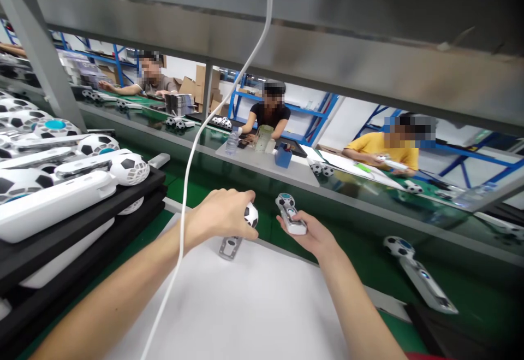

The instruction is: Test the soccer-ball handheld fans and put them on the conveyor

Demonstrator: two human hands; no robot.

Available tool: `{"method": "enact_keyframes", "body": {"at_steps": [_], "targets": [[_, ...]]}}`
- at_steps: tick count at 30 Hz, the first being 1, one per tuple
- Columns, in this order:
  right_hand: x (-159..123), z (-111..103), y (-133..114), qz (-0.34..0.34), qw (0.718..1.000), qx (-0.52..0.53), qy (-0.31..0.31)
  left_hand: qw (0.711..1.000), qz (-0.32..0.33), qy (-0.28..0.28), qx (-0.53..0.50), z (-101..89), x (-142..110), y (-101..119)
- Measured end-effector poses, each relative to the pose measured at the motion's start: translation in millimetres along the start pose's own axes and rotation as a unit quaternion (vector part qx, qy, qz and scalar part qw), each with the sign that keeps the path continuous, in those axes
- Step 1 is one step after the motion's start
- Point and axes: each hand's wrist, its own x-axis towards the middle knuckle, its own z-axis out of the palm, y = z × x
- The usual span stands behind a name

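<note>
Two hands: left hand [223,215], right hand [311,234], one fan [246,223] [290,215] each.

Stacked trays [82,215] of fans [53,201] sit left of the near surface [254,305]; another fan [420,275] lies right, on the belt [368,261].

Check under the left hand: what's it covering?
The left hand grips a football-patterned fan head; its grey open handle half sticks out below, over the white mat. The fingers hide most of the head and its joint with the handle.
</note>
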Motion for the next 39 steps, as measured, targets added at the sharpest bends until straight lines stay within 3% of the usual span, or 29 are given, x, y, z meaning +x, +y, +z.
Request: {"method": "enact_keyframes", "body": {"at_steps": [4, 8, 12, 16, 20, 24, 26, 28, 31, 34, 36, 39], "targets": [[21.2, -10.4, 15.6, -0.104, 0.984, -0.126, 0.066, 1.0, 0.001, 0.007, 0.002, 1.5, 0.6, -0.2], [40.4, -27.9, 25.2, -0.171, 0.927, -0.299, 0.148, 1.0, 0.001, 0.015, 0.003, 3.0, 2.3, -1.0], [48.7, -45.1, 21.1, -0.163, 0.849, -0.475, 0.165, 1.0, 0.008, 0.02, 0.005, 3.1, 2.8, -0.6], [46.7, -57.4, 10.9, -0.126, 0.781, -0.587, 0.175, 0.999, 0.022, 0.029, 0.007, 3.0, 2.4, -1.0], [34.1, -64.7, -3.1, -0.09, 0.741, -0.64, 0.182, 0.999, 0.03, 0.04, 0.01, 3.7, 3.2, -3.8], [12.1, -58.2, -24.3, -0.101, 0.724, -0.657, 0.184, 0.998, 0.028, 0.055, 0.004, 3.3, 4.4, -5.2], [-2.7, -45.6, -33.4, -0.131, 0.731, -0.65, 0.158, 0.998, 0.023, 0.065, 0.002, 0.3, 4.1, -5.2], [-21.6, -26.6, -36.7, -0.176, 0.754, -0.627, 0.085, 0.996, 0.009, 0.088, -0.016, -5.3, 2.6, -5.3], [-56.3, 8.3, -28.5, -0.231, 0.783, -0.571, -0.087, 0.985, -0.023, 0.132, -0.111, -16.2, -1.0, -6.3], [-89.6, 39.6, -12.8, -0.237, 0.787, -0.503, -0.269, 0.958, -0.036, 0.154, -0.24, -24.9, -3.4, -8.5], [-105.5, 52.8, -4.6, -0.241, 0.791, -0.468, -0.312, 0.936, -0.036, 0.171, -0.306, -27.7, -3.5, -10.0], [-118.0, 59.8, 0.3, -0.269, 0.796, -0.458, -0.29, 0.906, -0.037, 0.193, -0.375, -28.4, -3.0, -10.6]]}}
